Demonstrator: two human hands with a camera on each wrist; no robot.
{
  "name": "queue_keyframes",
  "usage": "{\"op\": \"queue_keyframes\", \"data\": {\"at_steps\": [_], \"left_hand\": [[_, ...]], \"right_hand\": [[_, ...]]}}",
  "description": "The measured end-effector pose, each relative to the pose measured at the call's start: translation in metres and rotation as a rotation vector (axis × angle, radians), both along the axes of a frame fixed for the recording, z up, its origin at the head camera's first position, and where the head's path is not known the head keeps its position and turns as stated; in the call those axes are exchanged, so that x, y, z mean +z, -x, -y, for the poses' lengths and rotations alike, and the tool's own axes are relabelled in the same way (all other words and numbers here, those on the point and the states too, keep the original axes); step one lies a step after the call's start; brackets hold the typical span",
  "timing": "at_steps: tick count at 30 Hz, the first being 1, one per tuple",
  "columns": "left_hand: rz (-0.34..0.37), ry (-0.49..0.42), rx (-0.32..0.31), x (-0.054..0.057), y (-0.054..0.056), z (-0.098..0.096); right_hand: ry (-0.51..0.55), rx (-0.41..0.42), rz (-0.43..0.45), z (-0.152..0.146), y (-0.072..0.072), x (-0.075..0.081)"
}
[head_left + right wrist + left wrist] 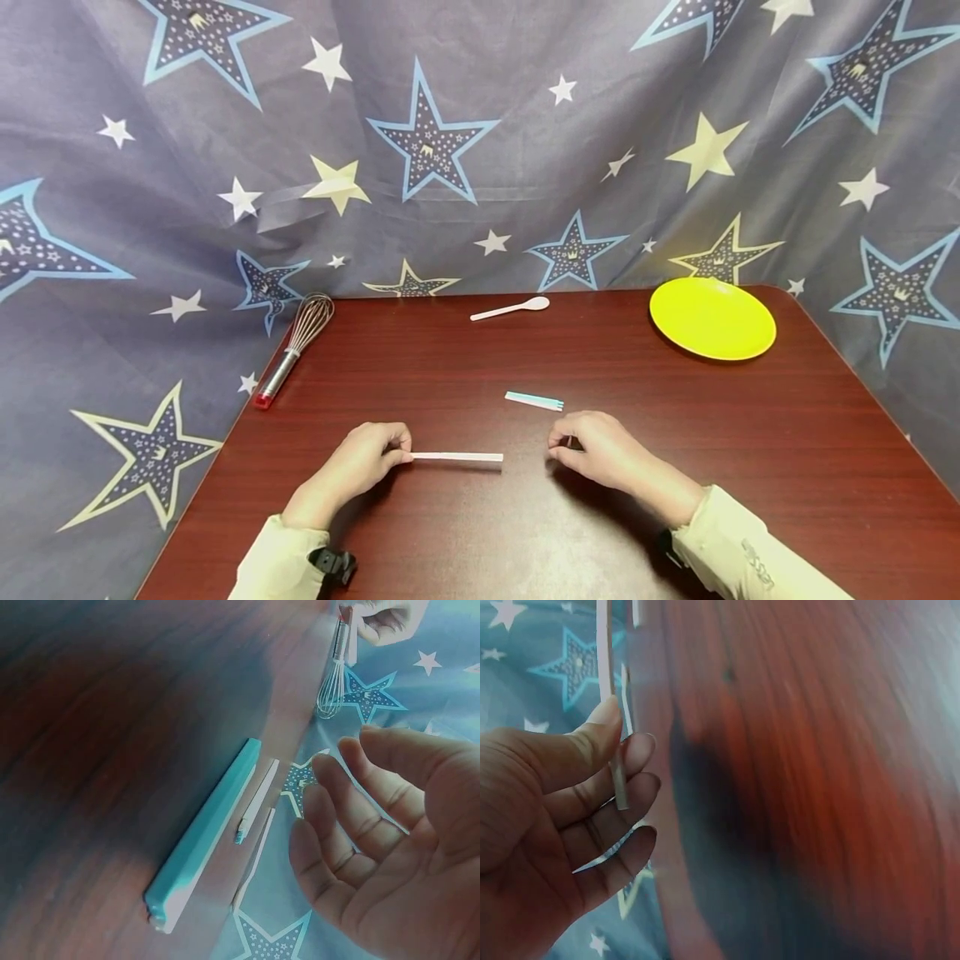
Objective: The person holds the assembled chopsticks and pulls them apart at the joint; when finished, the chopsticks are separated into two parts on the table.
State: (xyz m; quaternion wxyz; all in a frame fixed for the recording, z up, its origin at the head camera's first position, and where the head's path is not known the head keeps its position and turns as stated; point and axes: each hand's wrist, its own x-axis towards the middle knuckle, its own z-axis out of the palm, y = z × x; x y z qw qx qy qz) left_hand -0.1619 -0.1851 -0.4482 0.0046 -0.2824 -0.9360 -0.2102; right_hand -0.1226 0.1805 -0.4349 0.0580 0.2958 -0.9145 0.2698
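My left hand (367,454) is over the left part of the table, pinching a slim white stick (459,457) near one end between thumb and index finger. The stick points toward the right hand. In the left wrist view the stick (605,652) passes between thumb and fingertips, its short end (620,787) sticking out below, while the other fingers are loosely bent. My right hand (600,450) holds nothing, its fingers loosely curled just above the table. Slim teal and white strips (534,402) lie just beyond it; the right wrist view shows a long teal-and-white strip (202,832) beside the fingers.
A white plastic spoon (512,309) lies at the table's back edge. A wire whisk (296,346) with a red-tipped handle lies along the left edge. A yellow plate (712,319) stands at the back right. Behind the brown table (420,367) hangs a grey star-patterned cloth (525,167).
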Motion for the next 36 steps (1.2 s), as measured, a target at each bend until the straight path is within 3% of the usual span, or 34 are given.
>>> {"op": "queue_keyframes", "data": {"at_steps": [7,16,36], "left_hand": [[-0.066,-0.044,-0.03,0.007,-0.004,-0.028],[-0.147,-0.065,-0.073,0.016,-0.011,-0.057],[-0.284,-0.127,-0.035,0.022,-0.018,-0.112]], "right_hand": [[0.06,-0.016,-0.082,0.0,0.001,0.0],[0.119,-0.056,-0.096,0.002,0.0,0.004],[0.068,-0.026,-0.017,0.004,-0.004,0.013]]}}
